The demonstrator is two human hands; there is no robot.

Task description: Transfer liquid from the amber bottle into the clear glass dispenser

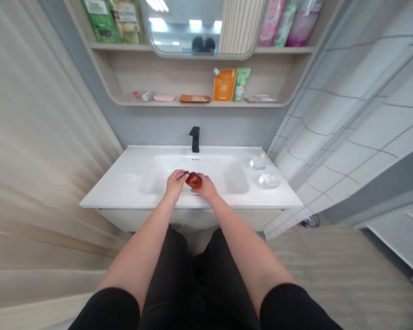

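Note:
A shiny amber-brown bottle (194, 180) is held over the front part of the white sink basin (227, 172), tilted with its dark top toward the left. My right hand (206, 187) wraps round the bottle's body from the right side. At the other end, my left hand (175, 184) has its fingers closed on the thin dark top (185, 173), which looks like a pump head. The fingers partly hide both ends of the bottle.
Behind the basin stands a black faucet (195, 139). Two clear plastic-looking objects (269, 180) lie on the counter's right side. Above, a wall shelf (124, 103) carries an orange pouch (224, 85), a green tube (241, 84) and small packages. A mirror (186, 27) hangs above.

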